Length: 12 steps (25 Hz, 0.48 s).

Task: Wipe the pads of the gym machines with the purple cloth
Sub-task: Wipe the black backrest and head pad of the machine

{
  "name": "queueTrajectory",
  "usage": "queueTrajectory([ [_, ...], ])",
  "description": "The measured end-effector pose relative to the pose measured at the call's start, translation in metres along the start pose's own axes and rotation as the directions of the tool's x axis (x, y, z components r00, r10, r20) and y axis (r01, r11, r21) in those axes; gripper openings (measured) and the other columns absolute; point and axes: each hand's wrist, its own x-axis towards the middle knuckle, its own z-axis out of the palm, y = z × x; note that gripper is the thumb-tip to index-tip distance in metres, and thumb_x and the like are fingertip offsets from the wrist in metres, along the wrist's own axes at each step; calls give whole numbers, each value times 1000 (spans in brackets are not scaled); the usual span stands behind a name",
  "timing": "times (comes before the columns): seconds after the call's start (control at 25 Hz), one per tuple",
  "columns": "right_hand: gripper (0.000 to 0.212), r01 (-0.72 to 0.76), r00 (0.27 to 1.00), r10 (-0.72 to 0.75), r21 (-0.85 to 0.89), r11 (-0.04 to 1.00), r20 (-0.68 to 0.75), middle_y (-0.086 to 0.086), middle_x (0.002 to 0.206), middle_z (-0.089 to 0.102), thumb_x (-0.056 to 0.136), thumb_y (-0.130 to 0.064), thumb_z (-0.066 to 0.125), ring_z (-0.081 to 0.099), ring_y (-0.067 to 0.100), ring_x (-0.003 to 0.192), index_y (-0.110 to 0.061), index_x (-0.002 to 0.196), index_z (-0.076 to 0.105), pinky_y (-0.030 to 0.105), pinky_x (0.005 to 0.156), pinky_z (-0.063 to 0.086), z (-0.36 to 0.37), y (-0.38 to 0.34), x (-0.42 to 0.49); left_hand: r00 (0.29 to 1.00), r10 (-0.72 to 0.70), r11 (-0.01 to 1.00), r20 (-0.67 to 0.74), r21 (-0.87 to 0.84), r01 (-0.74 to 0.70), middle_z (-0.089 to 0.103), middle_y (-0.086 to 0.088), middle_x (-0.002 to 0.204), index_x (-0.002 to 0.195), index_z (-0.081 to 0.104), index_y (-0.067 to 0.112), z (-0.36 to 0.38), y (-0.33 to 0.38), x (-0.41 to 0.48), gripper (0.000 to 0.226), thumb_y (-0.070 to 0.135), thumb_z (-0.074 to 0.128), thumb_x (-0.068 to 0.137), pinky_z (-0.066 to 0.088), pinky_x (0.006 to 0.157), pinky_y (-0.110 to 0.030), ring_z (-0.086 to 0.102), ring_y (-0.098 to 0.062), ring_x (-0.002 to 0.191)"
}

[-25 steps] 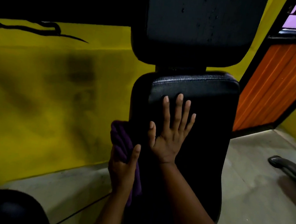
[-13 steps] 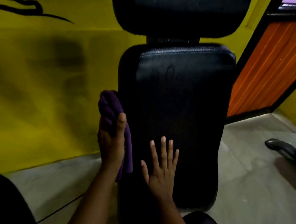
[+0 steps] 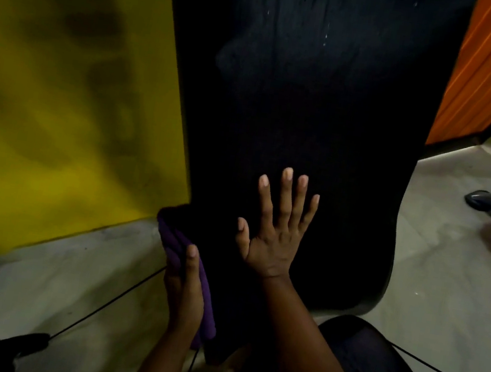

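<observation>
The left hand [image 3: 184, 291] grips the folded purple cloth [image 3: 176, 245] against the left edge of the black pad [image 3: 314, 100], thumb laid along it, while the right hand [image 3: 275, 231] lies flat and spread on its face, probably steadying it.

Left grip [image 3: 184, 291] low, thumb upward; right grip [image 3: 274, 241] flat, fingers [image 3: 285, 191] spread, both forearms extended.

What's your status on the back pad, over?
Left hand holds folded purple cloth against side edge of black upholstered back pad. Right hand flat on pad. Nothing blocking.
</observation>
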Motion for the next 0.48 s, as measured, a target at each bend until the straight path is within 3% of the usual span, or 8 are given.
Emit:
queueTrajectory([
  [0.2, 57, -27, 997, 26, 19, 999, 73, -12, 155, -17, 96, -49, 14, -8, 13, 145, -34, 147, -5, 43, 117, 0, -10, -2, -4, 984, -137, 990, 111, 47, 133, 51, 1, 139, 138, 42, 28, -19, -42, 3, 109, 95, 43, 52, 36, 109, -49, 49, -20, 127],
  [0.36, 54, -130, 958, 114, 47, 990, 264, -10, 157, -10, 99, -45, 19, -3, 16, 146, -33, 148, -2, 48, 116, 7, -22, -1, -108, 982, -7, 997, 191, -79, 22, 54, 3, 135, 137, 44, 28, -14, -11, 11, 105, 91, 46, 54, 39, 106, -42, 52, -16, 124],
  [0.48, 53, -208, 929, 194, 10, 978, 314, -9, 157, -12, 100, -44, 14, -6, 15, 145, -32, 148, -3, 45, 117, 0, -15, 7, -156, 981, 1, 985, 192, -171, 33, 53, 2, 137, 140, 39, 27, -11, -13, 16, 110, 90, 49, 52, 41, 102, -38, 52, -16, 123],
])
